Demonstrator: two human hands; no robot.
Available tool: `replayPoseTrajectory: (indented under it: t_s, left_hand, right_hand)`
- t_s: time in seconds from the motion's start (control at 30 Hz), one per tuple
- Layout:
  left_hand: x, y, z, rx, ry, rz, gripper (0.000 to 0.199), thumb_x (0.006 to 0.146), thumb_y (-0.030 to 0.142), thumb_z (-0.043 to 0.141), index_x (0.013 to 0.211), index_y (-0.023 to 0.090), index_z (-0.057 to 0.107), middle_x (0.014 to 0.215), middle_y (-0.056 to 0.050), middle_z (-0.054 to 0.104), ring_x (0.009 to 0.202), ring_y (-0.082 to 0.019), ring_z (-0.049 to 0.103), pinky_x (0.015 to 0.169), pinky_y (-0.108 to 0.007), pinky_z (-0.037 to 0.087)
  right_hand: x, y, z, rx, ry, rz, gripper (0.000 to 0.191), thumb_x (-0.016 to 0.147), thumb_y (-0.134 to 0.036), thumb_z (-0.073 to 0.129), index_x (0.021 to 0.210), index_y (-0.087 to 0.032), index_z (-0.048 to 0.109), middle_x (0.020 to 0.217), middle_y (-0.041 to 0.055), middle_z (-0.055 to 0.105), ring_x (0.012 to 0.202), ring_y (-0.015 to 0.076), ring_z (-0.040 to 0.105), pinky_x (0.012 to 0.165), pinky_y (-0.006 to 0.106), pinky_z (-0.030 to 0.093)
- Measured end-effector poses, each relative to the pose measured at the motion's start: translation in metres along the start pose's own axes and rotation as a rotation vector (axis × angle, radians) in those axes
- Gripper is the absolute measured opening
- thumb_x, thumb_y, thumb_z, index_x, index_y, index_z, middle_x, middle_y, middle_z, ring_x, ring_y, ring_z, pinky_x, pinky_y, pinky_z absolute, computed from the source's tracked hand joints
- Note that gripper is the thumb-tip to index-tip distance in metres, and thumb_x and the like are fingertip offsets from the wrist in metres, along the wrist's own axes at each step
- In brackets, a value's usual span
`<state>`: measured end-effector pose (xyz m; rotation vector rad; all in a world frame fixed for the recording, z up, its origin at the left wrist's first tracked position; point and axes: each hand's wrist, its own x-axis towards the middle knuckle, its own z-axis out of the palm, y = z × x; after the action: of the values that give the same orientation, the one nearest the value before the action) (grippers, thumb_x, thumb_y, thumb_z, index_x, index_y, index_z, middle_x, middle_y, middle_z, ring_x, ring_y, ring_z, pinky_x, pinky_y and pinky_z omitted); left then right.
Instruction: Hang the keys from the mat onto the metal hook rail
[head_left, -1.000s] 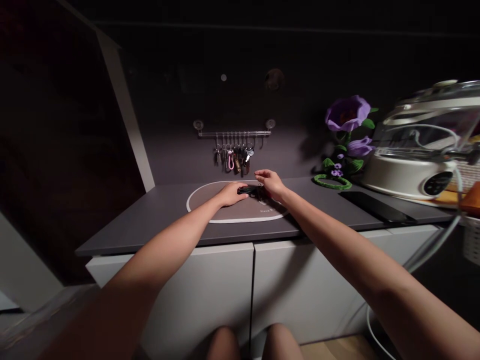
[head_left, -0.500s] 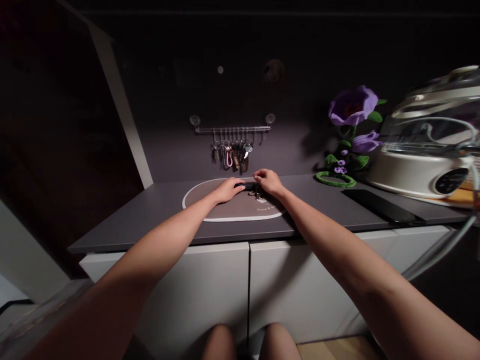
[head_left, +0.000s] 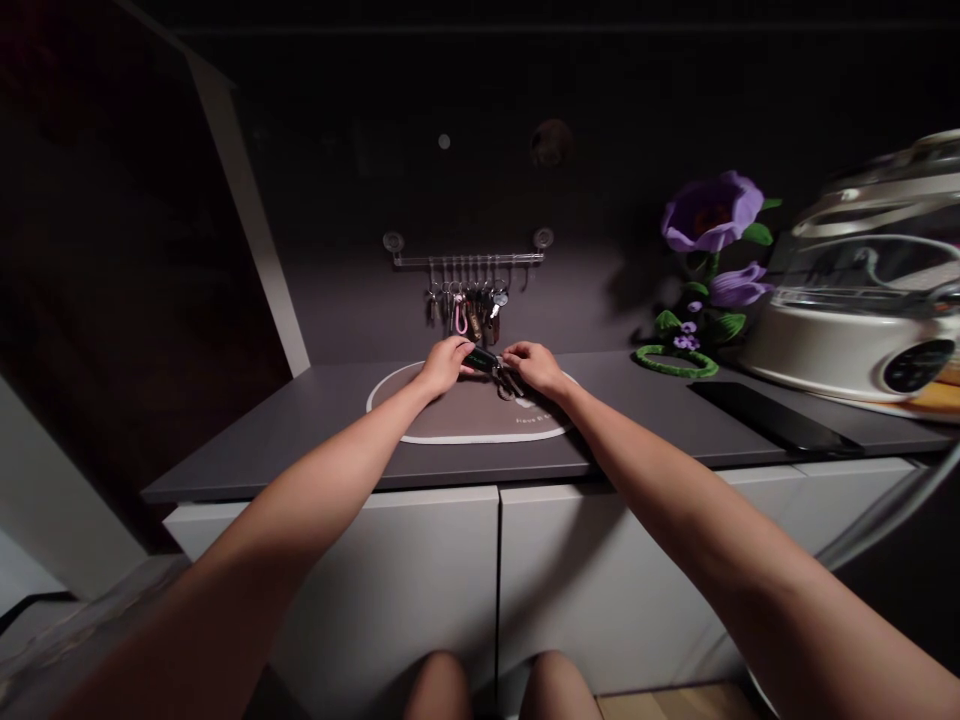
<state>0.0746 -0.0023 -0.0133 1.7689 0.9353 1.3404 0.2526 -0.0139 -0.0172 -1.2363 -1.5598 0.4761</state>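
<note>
Change: the left hand (head_left: 446, 365) is raised off the mat, and the black key fob (head_left: 480, 358) is tilted more steeply than before.
Long axis: the fob is slanted down to the right, its lower end pointed toward the right hand (head_left: 534, 367).
Grip: the fob is pinched narrowly by the left fingers; whether anything is held by the right hand cannot be told.
Place: the fob is held above the oval mat (head_left: 457, 420), below the key rail (head_left: 466, 259).
Hidden: the small keys (head_left: 510, 384) are partly covered by the right fingers and are hard to make out.
</note>
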Motion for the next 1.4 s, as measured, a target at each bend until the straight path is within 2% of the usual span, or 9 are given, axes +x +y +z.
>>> replayPoseTrajectory:
  t_s: [0.13, 0.23, 0.43, 0.6, 0.8, 0.93, 1.2, 1.4]
  left_hand:
    - [0.0, 0.004, -0.005, -0.048, 0.039, -0.039, 0.022, 0.082, 0.032, 0.051, 0.083, 0.01, 0.055, 0.072, -0.001, 0.057, 0.052, -0.007, 0.058, 0.055, -0.021, 0.052]
    - [0.0, 0.007, -0.006, -0.123, 0.05, -0.055, 0.028, 0.082, 0.037, 0.051, 0.083, 0.009, 0.054, 0.069, -0.002, 0.06, 0.049, -0.007, 0.057, 0.052, -0.02, 0.051]
    - [-0.002, 0.014, -0.008, -0.292, 0.068, -0.082, 0.029, 0.081, 0.037, 0.052, 0.079, 0.008, 0.055, 0.067, -0.006, 0.063, 0.048, -0.008, 0.056, 0.052, -0.022, 0.051]
    - [-0.002, 0.017, -0.01, -0.434, 0.084, -0.081, 0.028, 0.081, 0.034, 0.052, 0.075, 0.007, 0.056, 0.066, -0.006, 0.063, 0.05, -0.008, 0.057, 0.054, -0.023, 0.051]
    - [-0.001, 0.02, -0.01, -0.593, 0.128, -0.112, 0.024, 0.08, 0.03, 0.055, 0.077, 0.006, 0.058, 0.066, -0.007, 0.063, 0.053, -0.009, 0.057, 0.059, -0.026, 0.052]
    - [0.001, 0.02, -0.01, -0.687, 0.14, -0.103, 0.022, 0.08, 0.027, 0.056, 0.077, 0.005, 0.059, 0.07, -0.009, 0.064, 0.06, -0.011, 0.059, 0.062, -0.027, 0.052]
    - [0.003, 0.021, -0.009, -0.823, 0.17, -0.115, 0.017, 0.081, 0.021, 0.055, 0.077, 0.005, 0.06, 0.075, -0.01, 0.064, 0.067, -0.013, 0.061, 0.067, -0.029, 0.052]
    - [0.001, 0.022, -0.007, -0.865, 0.145, -0.128, 0.017, 0.082, 0.02, 0.053, 0.075, 0.005, 0.06, 0.077, -0.01, 0.065, 0.07, -0.013, 0.062, 0.07, -0.028, 0.053]
  right_hand:
    - [0.0, 0.0, 0.001, -0.038, -0.042, -0.034, 0.005, 0.068, -0.021, 0.064, 0.071, -0.018, 0.067, 0.062, -0.0006, 0.064, 0.062, 0.0107, 0.052, 0.068, 0.023, 0.042]
    - [0.0, -0.002, 0.001, -0.084, -0.073, -0.082, 0.01, 0.071, -0.023, 0.06, 0.078, -0.018, 0.067, 0.071, 0.0004, 0.066, 0.067, 0.0115, 0.055, 0.072, 0.025, 0.042]
    - [0.001, -0.004, 0.002, -0.065, -0.087, -0.181, 0.019, 0.075, -0.027, 0.054, 0.09, -0.017, 0.061, 0.088, 0.0034, 0.065, 0.078, 0.0128, 0.056, 0.079, 0.028, 0.042]
    - [0.001, -0.006, 0.003, 0.033, -0.05, -0.282, 0.018, 0.074, -0.029, 0.053, 0.088, -0.017, 0.057, 0.085, 0.0028, 0.061, 0.077, 0.0128, 0.055, 0.077, 0.029, 0.043]
    - [-0.004, -0.015, 0.0, -0.08, 0.059, -0.425, 0.014, 0.073, -0.029, 0.054, 0.081, -0.019, 0.057, 0.09, 0.0038, 0.058, 0.088, 0.0165, 0.051, 0.084, 0.033, 0.039]
    - [-0.008, -0.02, -0.002, -0.112, 0.058, -0.484, 0.011, 0.073, -0.029, 0.055, 0.078, -0.02, 0.059, 0.092, 0.0039, 0.058, 0.094, 0.0183, 0.049, 0.089, 0.036, 0.035]
    - [-0.009, -0.022, 0.0, -0.047, -0.047, -0.421, 0.015, 0.075, -0.032, 0.053, 0.078, -0.02, 0.06, 0.09, 0.0031, 0.057, 0.093, 0.0175, 0.05, 0.089, 0.034, 0.035]
    - [-0.01, -0.021, 0.003, -0.019, 0.002, -0.363, 0.022, 0.074, -0.04, 0.054, 0.08, -0.019, 0.058, 0.085, 0.0025, 0.058, 0.08, 0.0152, 0.053, 0.078, 0.031, 0.04]
